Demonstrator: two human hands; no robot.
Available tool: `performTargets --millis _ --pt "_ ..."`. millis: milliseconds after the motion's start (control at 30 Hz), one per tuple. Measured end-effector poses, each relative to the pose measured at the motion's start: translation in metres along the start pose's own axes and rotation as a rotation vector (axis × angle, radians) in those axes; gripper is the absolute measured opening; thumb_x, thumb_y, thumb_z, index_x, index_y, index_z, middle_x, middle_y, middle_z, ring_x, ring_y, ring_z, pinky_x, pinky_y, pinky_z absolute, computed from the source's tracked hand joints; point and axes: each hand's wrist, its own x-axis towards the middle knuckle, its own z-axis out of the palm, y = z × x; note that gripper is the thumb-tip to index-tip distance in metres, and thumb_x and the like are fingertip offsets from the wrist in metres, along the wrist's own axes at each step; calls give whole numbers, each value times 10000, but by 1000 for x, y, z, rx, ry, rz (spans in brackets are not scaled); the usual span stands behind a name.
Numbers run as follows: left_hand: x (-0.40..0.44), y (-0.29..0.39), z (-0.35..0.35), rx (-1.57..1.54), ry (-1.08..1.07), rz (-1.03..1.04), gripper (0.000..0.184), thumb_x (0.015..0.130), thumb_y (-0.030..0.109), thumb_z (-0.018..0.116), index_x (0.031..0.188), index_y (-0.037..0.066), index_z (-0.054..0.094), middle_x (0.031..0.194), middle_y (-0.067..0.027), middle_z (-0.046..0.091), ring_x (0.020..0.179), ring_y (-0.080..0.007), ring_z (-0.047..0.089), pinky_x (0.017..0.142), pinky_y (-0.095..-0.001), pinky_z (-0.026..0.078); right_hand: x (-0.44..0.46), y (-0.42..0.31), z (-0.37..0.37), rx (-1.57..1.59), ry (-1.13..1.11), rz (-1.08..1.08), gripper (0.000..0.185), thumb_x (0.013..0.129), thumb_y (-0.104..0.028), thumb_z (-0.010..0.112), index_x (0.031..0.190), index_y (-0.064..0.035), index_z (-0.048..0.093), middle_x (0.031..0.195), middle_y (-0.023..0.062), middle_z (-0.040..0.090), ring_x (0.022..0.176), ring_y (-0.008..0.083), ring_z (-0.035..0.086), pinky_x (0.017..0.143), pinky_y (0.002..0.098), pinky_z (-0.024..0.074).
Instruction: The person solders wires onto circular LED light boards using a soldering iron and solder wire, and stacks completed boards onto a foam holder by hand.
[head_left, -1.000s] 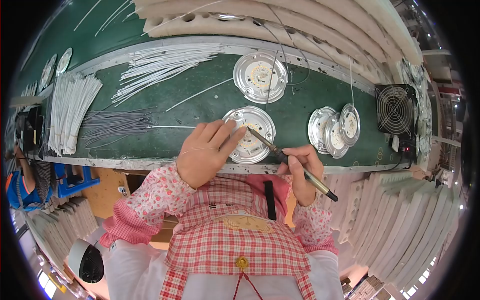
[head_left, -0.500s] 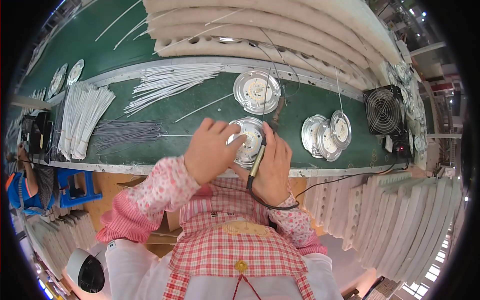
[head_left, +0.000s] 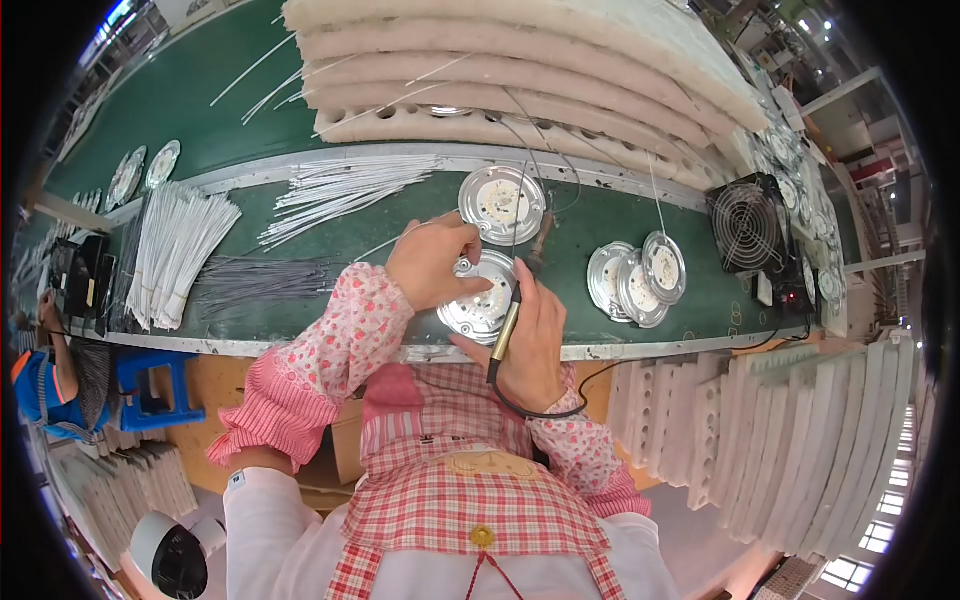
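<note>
My right hand (head_left: 535,345) is wrapped round a soldering iron (head_left: 507,335), whose cable loops down past the wrist. The fingertips and thumb lie at the right and lower edge of a round silver lamp plate (head_left: 478,312). My left hand (head_left: 432,262) is over that plate's upper left, fingers curled; what they hold, if anything, is hidden. A second round plate (head_left: 497,205) lies just behind the first one. Close to the left hand, a white wire (head_left: 377,247) rests on the green bench.
White wires (head_left: 345,190) and grey wires (head_left: 265,285) lie at left, beside a bundled white stack (head_left: 180,260). Several overlapping plates (head_left: 664,268) and a black fan (head_left: 747,226) are at right. Foam trays (head_left: 500,65) stand behind. A person (head_left: 62,375) is at far left.
The right hand has moved left to the plate, and the soldering iron's tip has swung away from it. My left hand has shifted toward the back plate, its fingers now curled.
</note>
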Motion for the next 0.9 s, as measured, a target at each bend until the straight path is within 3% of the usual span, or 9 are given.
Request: performTargets --millis 167,267,367,500,633,667,767,833,900 --pt "4 4 -16 46 -145 -18 362 711 368 828 899 99 673 935 -77 621 795 -274 649 753 -400 477 0 0 -3 20 28 -33 1045 676 -316 897 1481 32 330 1289 265 483 1167 433 475 1036 503 341" --pt "21 -8 -8 -185 198 -304 459 692 439 835 958 100 678 1011 -101 614 1007 -309 625 869 -457 417 -3 0 -12 12 37 -16 1047 670 -311 898 1477 40 330 1291 266 482 1169 437 474 1041 504 342" --pt "47 6 -6 424 295 -316 593 682 479 841 1063 59 667 1117 -140 602 1129 -335 578 907 -483 407 1 4 -32 -18 83 -11 1060 655 -322 908 1471 41 337 1287 260 486 1172 436 477 1047 506 345" --pt "82 -4 -7 289 15 -428 675 680 509 848 1112 32 645 1241 -175 570 1224 -334 516 995 -516 364 20 5 -81 -54 183 -18 1083 630 -324 932 1473 21 347 1266 231 519 1157 417 506 1029 495 376" --pt "88 -25 -12 -334 30 -219 594 710 379 871 1107 -3 649 1056 -161 687 964 -386 659 840 -480 512 52 15 -138 -67 276 -68 1121 600 -290 959 1477 32 339 1264 225 547 1174 408 540 1008 453 434" --pt "89 -26 -14 -333 128 -141 537 758 329 854 1094 -31 642 940 -159 714 857 -305 698 743 -392 549 66 18 -155 -78 286 -86 1121 603 -282 960 1475 40 335 1275 227 545 1182 397 543 1012 444 440" --pt "96 28 -77 -886 288 14 494 800 314 835 1069 -49 638 931 -155 709 889 -171 684 734 -319 535 124 39 -193 -11 368 -114 1107 618 -263 959 1472 51 327 1285 228 543 1189 356 556 1028 407 448" --pt "127 57 -129 -880 366 30 430 819 281 829 1010 -61 652 889 -129 704 865 -106 664 699 -283 541 170 50 -218 -36 448 -151 1075 652 -254 948 1472 54 325 1309 235 539 1189 343 561 1027 390 450" --pt "188 62 -169 -459 500 -20 284 882 183 774 1013 -41 657 845 -31 667 832 -98 648 593 -247 434 226 76 -237 -83 484 -100 1020 712 -344 910 1452 72 345 1299 265 562 1204 362 570 1024 401 451"
